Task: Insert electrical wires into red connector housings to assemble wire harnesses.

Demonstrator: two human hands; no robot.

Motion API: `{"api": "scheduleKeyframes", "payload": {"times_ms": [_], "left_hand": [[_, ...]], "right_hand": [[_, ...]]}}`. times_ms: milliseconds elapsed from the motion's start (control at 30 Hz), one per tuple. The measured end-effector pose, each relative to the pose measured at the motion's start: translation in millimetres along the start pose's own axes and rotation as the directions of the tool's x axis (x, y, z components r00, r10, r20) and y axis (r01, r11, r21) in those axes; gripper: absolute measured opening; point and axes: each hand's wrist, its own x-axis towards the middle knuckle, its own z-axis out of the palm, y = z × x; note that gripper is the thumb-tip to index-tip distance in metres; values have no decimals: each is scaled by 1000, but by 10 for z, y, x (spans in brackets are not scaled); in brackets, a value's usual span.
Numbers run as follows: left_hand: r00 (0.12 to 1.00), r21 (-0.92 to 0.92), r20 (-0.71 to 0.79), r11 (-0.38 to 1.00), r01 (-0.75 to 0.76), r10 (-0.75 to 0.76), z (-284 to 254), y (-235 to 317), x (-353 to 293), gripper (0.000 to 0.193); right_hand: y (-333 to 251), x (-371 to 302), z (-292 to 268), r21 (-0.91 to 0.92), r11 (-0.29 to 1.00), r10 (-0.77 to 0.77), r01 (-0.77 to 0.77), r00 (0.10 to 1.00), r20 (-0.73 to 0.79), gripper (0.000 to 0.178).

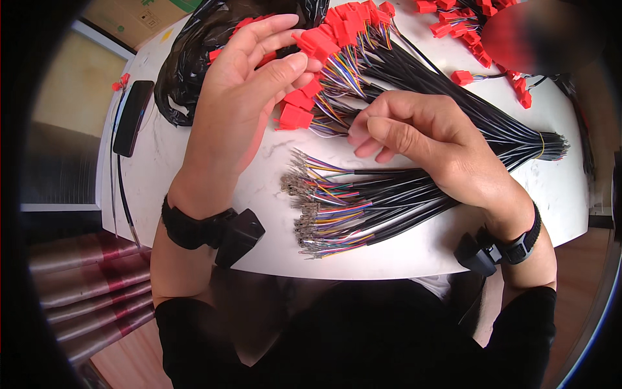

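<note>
My left hand is raised over the far left-centre of the white table, its upper fingers stretched out and apart from the thumb. Red plastic connectors lie right beside its fingertips, and whether they touch cannot be told. My right hand hovers above black cables, thumb and curled fingers drawn together; anything between them is too small to make out. Those cables end on the left in bare coloured wires with metal terminals. Behind them, a tied bundle of black cables carries the red connectors at its far left end.
A black plastic bag with red pieces inside stands at the back left, near a dark phone and a thin cable. More red connectors lie at the back right, partly behind a dark blurred round shape. A cardboard box is beyond.
</note>
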Motion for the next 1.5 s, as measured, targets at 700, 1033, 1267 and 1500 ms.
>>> {"api": "scheduleKeyframes", "payload": {"times_ms": [700,1033,1267,1500], "left_hand": [[982,179,189,983,-38,4,0,-4,-50,20],[911,569,388,814,-119,-138,27,109,-101,14],[952,401,305,905,-140,12,-65,119,-47,21],[966,371,252,927,-46,-52,-60,112,-42,35]], "right_hand": [[16,-67,-37,-808,546,-188,224,972,142,16],[-50,-64,-64,-431,902,4,16,999,46,8],[-309,-110,-183,-201,975,83,-88,996,-38,10],[-169,-67,-204,-246,967,46,-57,998,-52,15]]}}
